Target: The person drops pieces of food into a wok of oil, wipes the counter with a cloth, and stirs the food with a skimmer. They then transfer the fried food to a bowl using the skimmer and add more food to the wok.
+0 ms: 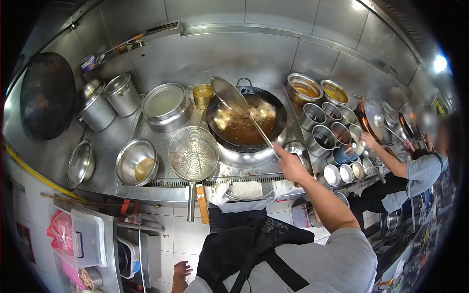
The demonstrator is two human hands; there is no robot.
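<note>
At the back centre of the steel desk (117, 141), the big black wok (244, 122) holds brown oil with pale pieces frying at its far side. Across its left rim tilts a long-handled round steel skimmer (229, 95), gripped at the handle's end by the right hand (289, 163); nothing looks lifted out yet. Near the desk's front edge sits an empty perforated steel strainer basket (193, 154). Low by the apron, the left hand (181, 271) hangs loosely curled, holding nothing.
</note>
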